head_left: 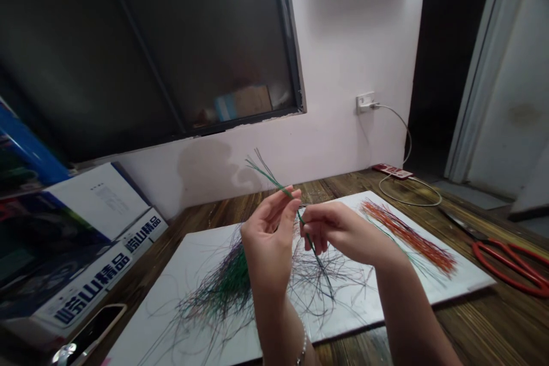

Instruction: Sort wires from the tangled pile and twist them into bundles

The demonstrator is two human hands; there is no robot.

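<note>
Both hands are raised over a white board (171,274), holding a thin bundle of green wires (269,175). My left hand (272,234) pinches the bundle near its upper middle, and the loose ends fan out above the fingers. Just below, my right hand (337,231) closes thumb and fingers on the same strands, whose lower ends hang down towards the board. Beneath and left of my left hand lies a tangled heap of green and dark wires (229,280). Loose dark strands (326,283) spread under the hands. A bundle of orange and purple wires (412,237) rests at the board's right.
Red-handled scissors (510,263) lie on the wooden table (476,320) at right. White boxes (100,274) and a phone (96,331) are at left. A cable runs from the wall socket (365,103) to a red device (392,171) at the back.
</note>
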